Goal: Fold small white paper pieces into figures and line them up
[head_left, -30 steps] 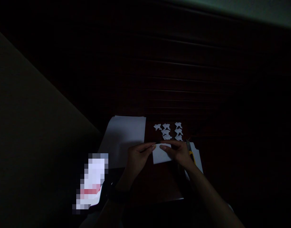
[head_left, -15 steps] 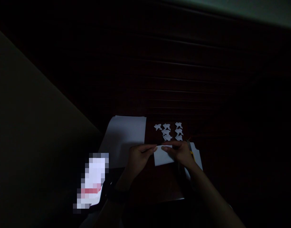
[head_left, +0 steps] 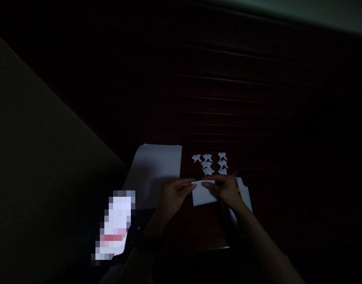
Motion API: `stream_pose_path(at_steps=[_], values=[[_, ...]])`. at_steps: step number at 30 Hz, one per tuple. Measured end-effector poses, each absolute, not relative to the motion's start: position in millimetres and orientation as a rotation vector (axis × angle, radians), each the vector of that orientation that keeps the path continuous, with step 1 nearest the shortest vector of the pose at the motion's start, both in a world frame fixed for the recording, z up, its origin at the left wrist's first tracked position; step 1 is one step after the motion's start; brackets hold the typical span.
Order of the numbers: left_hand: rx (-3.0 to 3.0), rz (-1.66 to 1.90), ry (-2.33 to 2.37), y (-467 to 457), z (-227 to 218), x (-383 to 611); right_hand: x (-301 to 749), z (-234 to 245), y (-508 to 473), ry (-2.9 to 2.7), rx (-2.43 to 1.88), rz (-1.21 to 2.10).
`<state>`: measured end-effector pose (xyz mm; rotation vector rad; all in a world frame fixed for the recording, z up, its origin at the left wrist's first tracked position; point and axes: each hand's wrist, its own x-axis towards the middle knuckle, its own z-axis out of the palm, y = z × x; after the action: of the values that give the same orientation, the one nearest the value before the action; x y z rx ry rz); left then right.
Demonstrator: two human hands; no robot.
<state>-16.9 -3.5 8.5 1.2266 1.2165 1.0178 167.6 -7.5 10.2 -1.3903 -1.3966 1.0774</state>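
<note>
A small white sheet of paper [head_left: 202,196] hangs between my two hands, its far edge pinched by both. My left hand [head_left: 174,197] closes thumb and fingers on the far left corner. Along the same edge, my right hand [head_left: 225,190] grips farther right, its thumb lying on the paper's near face. Just beyond the hands, several small folded white paper figures [head_left: 207,163] lie in columns on the dark table [head_left: 195,232]. The fingertips behind the paper are hidden.
A stack of large white sheets [head_left: 160,163] lies at the left. Nearer me on that side is a lit phone [head_left: 117,225], its screen blurred out. More white paper [head_left: 244,193] and a yellow item [head_left: 239,193] sit beside my right wrist. Dark slatted panelling [head_left: 216,98] rises behind.
The small sheet has shifted very slightly to the right. My left thumb has moved a touch along its edge; my right hand has hardly moved.
</note>
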Motion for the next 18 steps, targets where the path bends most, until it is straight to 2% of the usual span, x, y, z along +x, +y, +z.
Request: stream_pose_path(at_steps=[18], values=[[1.277,0.996,1.201,-4.8,8.6,-18.3,168.5,7.6,-6.6,-1.402,-1.376,1.087]])
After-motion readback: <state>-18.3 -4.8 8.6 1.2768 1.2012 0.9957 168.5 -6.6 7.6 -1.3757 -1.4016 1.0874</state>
